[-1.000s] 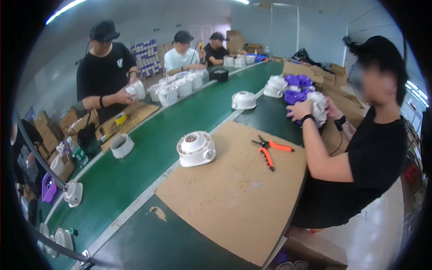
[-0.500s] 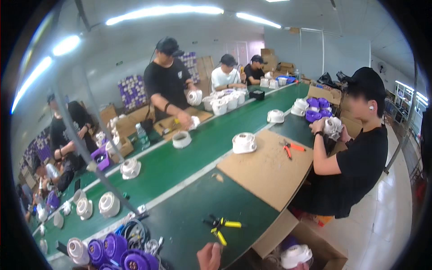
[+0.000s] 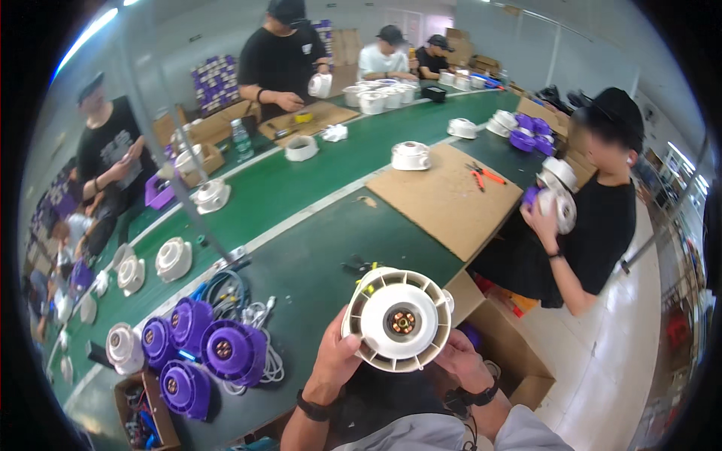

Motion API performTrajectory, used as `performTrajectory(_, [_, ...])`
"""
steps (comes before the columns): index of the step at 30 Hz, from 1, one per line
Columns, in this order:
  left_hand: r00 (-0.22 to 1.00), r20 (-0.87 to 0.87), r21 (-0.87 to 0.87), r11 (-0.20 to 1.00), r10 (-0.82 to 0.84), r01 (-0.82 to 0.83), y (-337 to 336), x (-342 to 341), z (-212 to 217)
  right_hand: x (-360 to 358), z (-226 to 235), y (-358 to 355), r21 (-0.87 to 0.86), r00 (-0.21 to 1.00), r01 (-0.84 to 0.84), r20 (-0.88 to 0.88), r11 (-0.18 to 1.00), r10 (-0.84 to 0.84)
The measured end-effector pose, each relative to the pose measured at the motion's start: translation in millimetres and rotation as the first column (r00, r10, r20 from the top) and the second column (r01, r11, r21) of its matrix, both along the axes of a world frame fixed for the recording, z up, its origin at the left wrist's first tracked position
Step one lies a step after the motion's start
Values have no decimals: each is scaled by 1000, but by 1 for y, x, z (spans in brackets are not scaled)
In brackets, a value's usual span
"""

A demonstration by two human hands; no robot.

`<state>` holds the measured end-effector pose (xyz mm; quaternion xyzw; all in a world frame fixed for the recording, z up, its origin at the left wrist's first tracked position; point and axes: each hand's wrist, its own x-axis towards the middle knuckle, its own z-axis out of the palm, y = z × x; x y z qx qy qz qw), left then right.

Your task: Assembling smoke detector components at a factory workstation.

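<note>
Over the table's near edge I hold up a white round appliance base [image 3: 380, 319] with a slotted rim and a metal connector at its centre. My left hand [image 3: 336, 357] is closed on its left side, thumb on the rim. At the lower right my right hand [image 3: 465, 364] grips it, some fingers hidden. Just behind it lie wire strippers with yellow handles [image 3: 361, 267], mostly covered by the base. To the left stand several purple appliance bases [image 3: 233, 352] and a white base [image 3: 124, 349].
A green conveyor [image 3: 248, 214] carries several white bases. Coiled cables [image 3: 226, 293] lie beside the purple bases. A small tool box [image 3: 162, 410] is at lower left, an open carton [image 3: 519, 353] at right. Co-workers sit or stand around; one at right [image 3: 594, 210] handles white parts over a cardboard sheet [image 3: 440, 199].
A white base is now in both my hands; before, one hand showed at the lower edge. The view has tilted down. The person across has put down a crumpled white piece.
</note>
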<state>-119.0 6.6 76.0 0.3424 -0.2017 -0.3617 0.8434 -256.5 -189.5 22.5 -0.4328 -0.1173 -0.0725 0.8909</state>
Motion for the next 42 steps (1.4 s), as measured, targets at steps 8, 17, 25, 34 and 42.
performTrajectory(8, [945,100,28,948,313,-317,35,23,-3,69,0,12,-362,976,2,-202,932,-80])
performTrajectory(17, [936,44,-17,937,351,-350,28,52,-9,127,5,-14,-932,824,272,354,-240,-443])
performTrajectory(25, [926,-7,73,924,377,-376,31,66,-24,137,3,-8,-890,893,3,207,-457,-398])
performTrajectory(34, [905,-207,83,928,373,-363,32,70,-22,158,31,2,-870,849,-258,4,-421,-529])
performTrajectory(42, [843,-299,153,895,446,-419,33,75,-30,172,27,-19,-904,770,-290,-26,-315,-637])
